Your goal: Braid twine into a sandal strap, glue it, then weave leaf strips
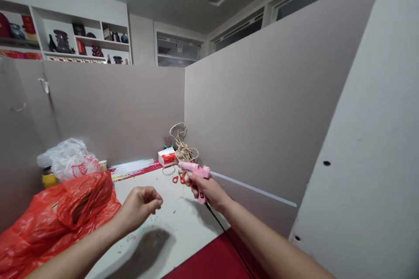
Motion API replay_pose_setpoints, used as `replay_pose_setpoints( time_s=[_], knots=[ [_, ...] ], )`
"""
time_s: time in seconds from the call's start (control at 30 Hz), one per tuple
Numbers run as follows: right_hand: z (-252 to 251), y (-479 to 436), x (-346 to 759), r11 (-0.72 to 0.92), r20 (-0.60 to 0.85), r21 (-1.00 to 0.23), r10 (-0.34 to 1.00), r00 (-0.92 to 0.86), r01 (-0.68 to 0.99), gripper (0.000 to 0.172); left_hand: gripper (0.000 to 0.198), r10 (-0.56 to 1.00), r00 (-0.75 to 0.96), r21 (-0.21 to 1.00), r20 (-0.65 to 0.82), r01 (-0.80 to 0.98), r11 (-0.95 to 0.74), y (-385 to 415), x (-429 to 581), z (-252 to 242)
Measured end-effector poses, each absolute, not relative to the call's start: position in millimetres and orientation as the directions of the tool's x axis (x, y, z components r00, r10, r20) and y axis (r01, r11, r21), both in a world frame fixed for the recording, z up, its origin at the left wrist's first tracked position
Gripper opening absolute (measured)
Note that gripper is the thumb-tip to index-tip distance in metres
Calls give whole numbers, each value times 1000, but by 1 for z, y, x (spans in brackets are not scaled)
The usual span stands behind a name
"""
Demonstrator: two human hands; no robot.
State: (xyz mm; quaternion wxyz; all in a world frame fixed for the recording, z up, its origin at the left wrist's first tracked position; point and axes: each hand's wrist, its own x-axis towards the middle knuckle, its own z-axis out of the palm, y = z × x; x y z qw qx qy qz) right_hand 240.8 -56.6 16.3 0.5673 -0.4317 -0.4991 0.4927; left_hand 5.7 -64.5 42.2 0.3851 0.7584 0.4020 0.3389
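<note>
My right hand point(207, 189) is wrapped round a pink hot glue gun point(202, 196) above the board, its nozzle end towards the far left. A long, whitish glue stick point(255, 188) juts from the back of the gun, and a black cord point(218, 218) hangs from its grip. Lower and to the left, my left hand point(140, 205) is closed, thumb against curled fingers; whatever it may pinch is hidden or too small to name. Red-handled scissors point(176, 179) lie beyond the gun, partly covered by it.
A white board point(147, 231) lies on a red surface point(206, 257). At the left sit a red plastic bag point(42, 222) and a white plastic bag point(72, 159). Glue sticks point(134, 167), a small red-and-white box point(166, 158) and twine point(185, 150) line the back. Grey panels point(255, 109) enclose the space.
</note>
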Motion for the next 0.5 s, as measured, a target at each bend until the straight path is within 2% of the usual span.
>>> replay_pose_setpoints(
  time_s=[0.07,0.17,0.27,0.33,0.4,0.5],
  knots=[
    [7,-71,241,99,96,-992,994,46,-74,32,14,845,509,880,166,310,-359,-73,9,33],
    [-4,-88,238,47,45,-999,996,76,-24,33,33,817,566,915,109,265,-306,-81,18,22],
    [-6,-98,231,52,47,-997,995,87,-55,37,39,800,583,918,140,226,-326,-86,29,14],
    [-2,-102,226,64,52,-987,995,86,-149,44,28,787,581,908,207,185,-375,-87,36,9],
    [3,-105,221,43,24,-949,998,63,-312,49,20,786,572,910,235,156,-385,-87,42,5],
    [7,-108,216,15,-13,-870,998,54,-492,53,24,800,570,946,185,119,-303,-86,53,1]
  ],
)
